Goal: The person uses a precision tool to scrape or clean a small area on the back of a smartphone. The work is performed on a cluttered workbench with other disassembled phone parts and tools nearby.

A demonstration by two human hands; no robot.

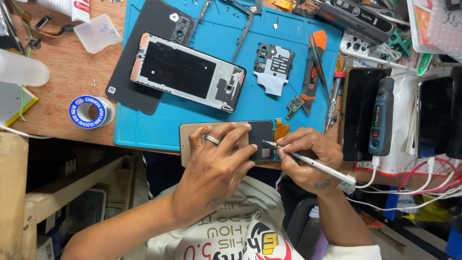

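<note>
Left hand (216, 161) spread, pressing phone panel (262, 139) flat at mat edge (144, 139); right hand (308, 159) pinches white tool (313, 163), tip toward left hand; panel's long axis runs hand to hand.

Your left hand (214, 166) carries a silver band ring (212, 140) on one finger, and a faint dark tattoo mark sits just behind that hand, at the wrist. Your right hand (308, 156) wears no ring; a small dark tattoo (321, 185) lies near its wrist. Both forearms are bare below short sleeves. Between and behind your hands shows your cream T-shirt (240, 226), printed with dark lettering, red figures and a black-and-yellow emblem.
</note>
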